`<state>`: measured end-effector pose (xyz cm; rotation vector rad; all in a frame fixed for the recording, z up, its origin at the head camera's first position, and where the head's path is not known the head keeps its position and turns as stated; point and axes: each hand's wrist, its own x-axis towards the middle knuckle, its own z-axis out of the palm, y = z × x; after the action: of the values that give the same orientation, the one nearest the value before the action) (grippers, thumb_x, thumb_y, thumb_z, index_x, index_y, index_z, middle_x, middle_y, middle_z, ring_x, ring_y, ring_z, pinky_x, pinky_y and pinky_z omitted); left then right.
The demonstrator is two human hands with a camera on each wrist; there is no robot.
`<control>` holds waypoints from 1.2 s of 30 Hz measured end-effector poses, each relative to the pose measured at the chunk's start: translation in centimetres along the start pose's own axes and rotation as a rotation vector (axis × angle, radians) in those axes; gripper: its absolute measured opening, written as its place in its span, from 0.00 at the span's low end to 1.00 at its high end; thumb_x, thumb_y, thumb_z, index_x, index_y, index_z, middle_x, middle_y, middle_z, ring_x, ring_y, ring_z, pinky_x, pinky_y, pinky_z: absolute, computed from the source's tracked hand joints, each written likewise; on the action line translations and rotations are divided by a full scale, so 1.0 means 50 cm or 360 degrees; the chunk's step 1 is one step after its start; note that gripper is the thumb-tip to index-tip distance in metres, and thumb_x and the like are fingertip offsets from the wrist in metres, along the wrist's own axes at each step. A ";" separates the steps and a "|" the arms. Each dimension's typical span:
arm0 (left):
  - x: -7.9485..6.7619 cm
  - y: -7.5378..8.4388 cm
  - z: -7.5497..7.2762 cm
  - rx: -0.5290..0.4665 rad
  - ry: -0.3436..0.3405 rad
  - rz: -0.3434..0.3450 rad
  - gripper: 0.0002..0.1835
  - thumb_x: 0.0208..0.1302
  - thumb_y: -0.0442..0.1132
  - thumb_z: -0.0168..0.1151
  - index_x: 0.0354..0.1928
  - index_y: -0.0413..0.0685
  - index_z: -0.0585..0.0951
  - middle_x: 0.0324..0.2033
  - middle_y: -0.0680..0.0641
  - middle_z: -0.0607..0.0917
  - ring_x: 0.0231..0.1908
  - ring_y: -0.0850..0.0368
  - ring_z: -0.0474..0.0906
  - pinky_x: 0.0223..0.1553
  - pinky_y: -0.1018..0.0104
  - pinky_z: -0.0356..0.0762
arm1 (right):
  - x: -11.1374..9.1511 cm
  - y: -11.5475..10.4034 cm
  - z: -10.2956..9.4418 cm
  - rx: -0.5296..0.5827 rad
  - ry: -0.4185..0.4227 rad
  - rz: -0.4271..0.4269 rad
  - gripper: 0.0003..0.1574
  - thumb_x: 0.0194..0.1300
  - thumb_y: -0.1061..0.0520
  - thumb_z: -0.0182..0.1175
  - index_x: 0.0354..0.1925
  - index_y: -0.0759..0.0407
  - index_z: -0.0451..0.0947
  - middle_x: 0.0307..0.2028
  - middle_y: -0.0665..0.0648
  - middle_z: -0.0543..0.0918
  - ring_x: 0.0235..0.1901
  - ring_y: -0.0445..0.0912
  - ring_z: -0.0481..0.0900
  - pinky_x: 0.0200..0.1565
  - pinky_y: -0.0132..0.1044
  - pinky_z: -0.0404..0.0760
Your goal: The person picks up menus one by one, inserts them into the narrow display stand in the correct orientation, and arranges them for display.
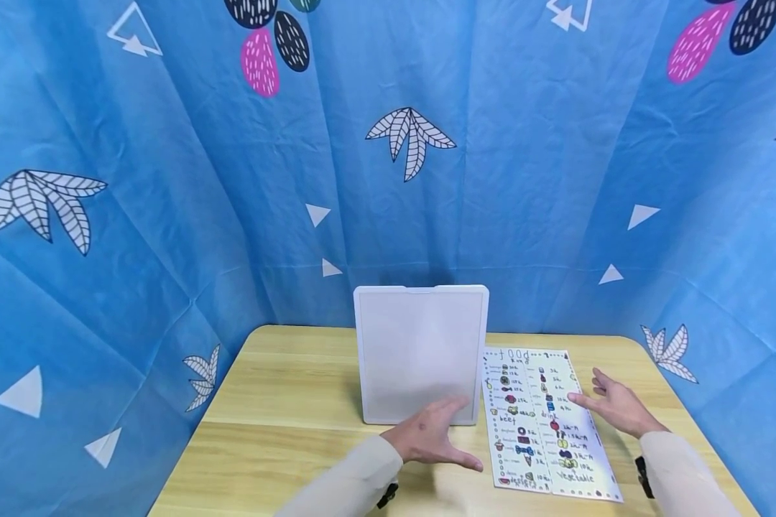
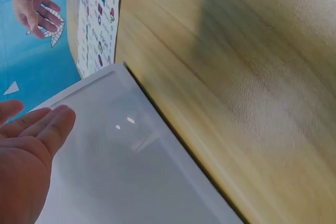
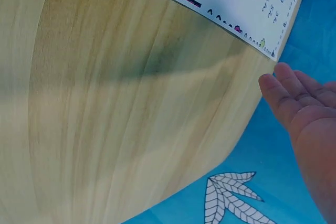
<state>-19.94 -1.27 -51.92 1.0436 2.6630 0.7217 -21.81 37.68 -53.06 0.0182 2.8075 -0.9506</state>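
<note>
A white rectangular board (image 1: pixel 420 352) with a raised rim stands upright near the back of the table. My left hand (image 1: pixel 430 436) is in front of its lower right part, thumb spread toward the right; whether it touches the board I cannot tell. To the right lies a hand-drawn food menu sheet (image 1: pixel 537 424) with small coloured pictures and prices. Beside its right edge is my right hand (image 1: pixel 614 407), fingers extended and apart, holding nothing. In the left wrist view the board (image 2: pixel 126 166) fills the lower left, near the loosely extended left fingers (image 2: pixel 60 124).
The wooden table (image 1: pixel 284 402) carries the board and the menu sheet. A blue patterned cloth (image 1: pixel 401 222) hangs behind the table and along both sides.
</note>
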 end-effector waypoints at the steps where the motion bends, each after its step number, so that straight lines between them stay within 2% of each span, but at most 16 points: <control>1: 0.002 0.000 0.003 -0.0020 -0.0003 -0.0001 0.61 0.46 0.74 0.69 0.75 0.46 0.61 0.72 0.47 0.66 0.70 0.53 0.64 0.66 0.59 0.66 | 0.001 0.002 0.001 0.0008 -0.0006 0.0005 0.68 0.69 0.34 0.59 0.71 0.83 0.35 0.66 0.87 0.53 0.64 0.78 0.58 0.60 0.69 0.64; 9: 0.020 -0.004 0.035 -0.0153 0.0007 -0.0043 0.58 0.46 0.71 0.72 0.73 0.45 0.65 0.69 0.48 0.71 0.67 0.55 0.68 0.64 0.60 0.70 | 0.006 0.011 0.010 0.0067 -0.0057 0.0024 0.67 0.69 0.35 0.60 0.71 0.85 0.36 0.65 0.88 0.51 0.63 0.78 0.59 0.60 0.68 0.66; 17: 0.038 -0.002 0.067 -0.0311 0.0012 -0.0115 0.56 0.44 0.68 0.76 0.72 0.46 0.67 0.64 0.48 0.77 0.58 0.60 0.76 0.57 0.63 0.77 | 0.010 0.019 0.020 0.0080 -0.0079 0.0066 0.69 0.68 0.33 0.59 0.70 0.86 0.36 0.65 0.88 0.51 0.63 0.79 0.60 0.59 0.67 0.68; 24: 0.045 0.017 0.084 -0.0376 0.0013 -0.0182 0.58 0.43 0.66 0.78 0.74 0.47 0.64 0.58 0.43 0.81 0.56 0.56 0.78 0.53 0.60 0.80 | 0.009 0.029 0.032 0.0110 -0.0101 0.0079 0.68 0.69 0.35 0.60 0.70 0.86 0.36 0.65 0.87 0.51 0.63 0.78 0.60 0.59 0.66 0.68; 29: 0.054 0.027 0.091 -0.0340 0.0009 -0.0257 0.59 0.44 0.67 0.76 0.75 0.48 0.63 0.60 0.44 0.79 0.59 0.55 0.76 0.56 0.57 0.78 | 0.011 0.032 0.039 0.0112 -0.0085 0.0059 0.67 0.69 0.36 0.60 0.69 0.87 0.37 0.64 0.87 0.54 0.63 0.78 0.60 0.60 0.67 0.66; 36: 0.061 0.028 0.102 -0.0360 0.0004 -0.0292 0.59 0.43 0.68 0.76 0.75 0.49 0.62 0.66 0.45 0.75 0.64 0.52 0.72 0.60 0.54 0.75 | 0.015 0.030 0.042 0.0118 -0.0076 0.0063 0.67 0.69 0.36 0.61 0.70 0.86 0.37 0.63 0.88 0.55 0.63 0.78 0.60 0.61 0.67 0.64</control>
<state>-19.61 3.55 -55.61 0.7310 2.5601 0.9565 -22.09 37.56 -55.73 0.0596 2.7170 -1.0316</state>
